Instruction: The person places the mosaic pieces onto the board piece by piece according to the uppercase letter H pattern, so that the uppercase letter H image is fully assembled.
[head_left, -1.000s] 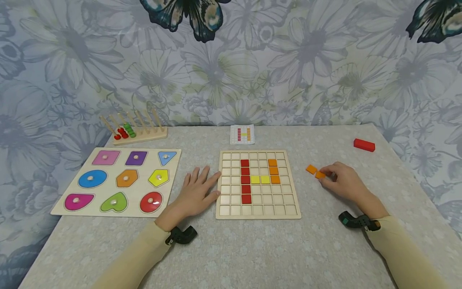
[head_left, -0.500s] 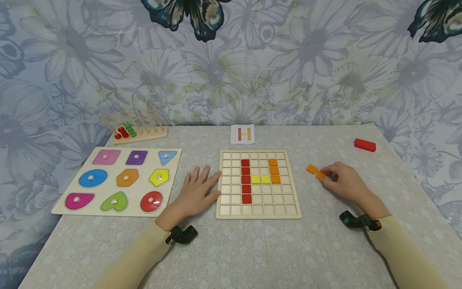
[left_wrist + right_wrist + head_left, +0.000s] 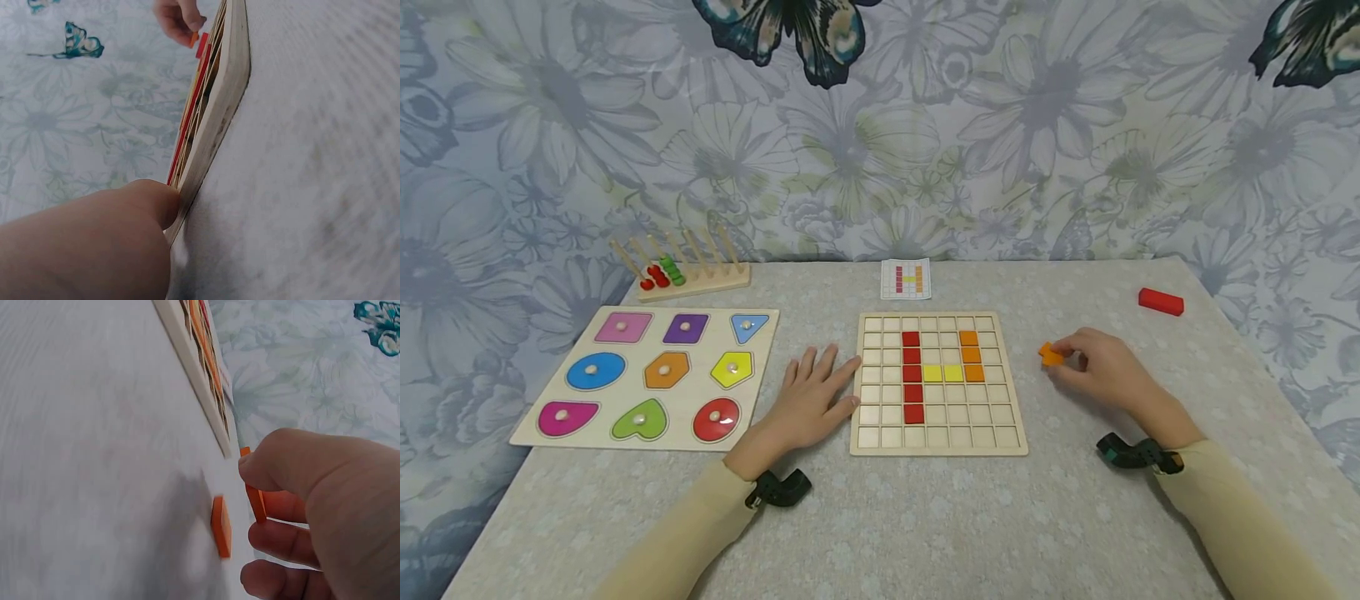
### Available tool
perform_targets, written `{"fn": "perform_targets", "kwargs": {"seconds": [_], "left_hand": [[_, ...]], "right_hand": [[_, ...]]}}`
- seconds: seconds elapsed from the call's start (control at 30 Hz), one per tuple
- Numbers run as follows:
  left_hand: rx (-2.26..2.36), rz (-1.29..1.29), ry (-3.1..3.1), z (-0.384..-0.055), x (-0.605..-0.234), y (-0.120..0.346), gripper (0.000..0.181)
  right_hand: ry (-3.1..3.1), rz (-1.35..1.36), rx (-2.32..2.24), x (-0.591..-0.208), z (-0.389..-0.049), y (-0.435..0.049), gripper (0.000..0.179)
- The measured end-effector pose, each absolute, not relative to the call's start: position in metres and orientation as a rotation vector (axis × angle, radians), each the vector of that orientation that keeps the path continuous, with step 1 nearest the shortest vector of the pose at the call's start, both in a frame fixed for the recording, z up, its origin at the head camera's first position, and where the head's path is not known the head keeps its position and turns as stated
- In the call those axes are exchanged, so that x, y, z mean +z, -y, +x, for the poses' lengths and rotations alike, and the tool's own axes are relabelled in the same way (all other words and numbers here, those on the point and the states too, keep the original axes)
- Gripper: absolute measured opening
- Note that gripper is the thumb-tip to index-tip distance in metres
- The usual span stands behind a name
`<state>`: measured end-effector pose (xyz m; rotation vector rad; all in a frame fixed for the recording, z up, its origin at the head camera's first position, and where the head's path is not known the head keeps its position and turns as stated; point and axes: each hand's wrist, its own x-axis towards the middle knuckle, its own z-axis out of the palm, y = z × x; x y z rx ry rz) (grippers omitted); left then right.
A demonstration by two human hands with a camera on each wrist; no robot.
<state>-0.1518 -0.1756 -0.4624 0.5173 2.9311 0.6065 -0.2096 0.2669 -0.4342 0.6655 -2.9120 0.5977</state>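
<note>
My right hand (image 3: 1108, 371) pinches an orange square tile (image 3: 255, 501) between thumb and fingers, held just off the table. A second orange tile (image 3: 220, 526) lies on the tablecloth close below it. My left hand (image 3: 808, 408) is spread flat, its index finger and thumb touching the left edge of the wooden grid board (image 3: 940, 452). Set in the board are a column of red tiles (image 3: 912, 375), two yellow tiles (image 3: 942, 373) in a row, and a shorter column of three orange tiles (image 3: 972, 353) on the right.
Behind the board lies a small pattern card (image 3: 906, 279). To the left are a shape puzzle (image 3: 692, 404) with knobbed pieces and a peg stand (image 3: 707, 282) with red and green beads. A red block (image 3: 1161, 302) sits at the back right.
My right hand has moved slightly left and picked up one orange tile, which now overlaps the other in the head view. My left hand stays at the board's edge.
</note>
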Motion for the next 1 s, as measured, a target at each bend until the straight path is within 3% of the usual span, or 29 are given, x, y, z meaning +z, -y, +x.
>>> {"fn": "perform_targets", "kwargs": {"seconds": [0.5,1.0], "left_hand": [[0.626,0.514,-2.933,-0.151,-0.463,0.176,0.064],[0.631,0.515,-2.932,-0.150,-0.461,0.176,0.063]], "right_hand": [[2.890,0.925,0.664,-0.429,-0.212,-0.213,0.023],[2.896,1.019,0.640,-0.430,-0.210,-0.191,0.027]]}}
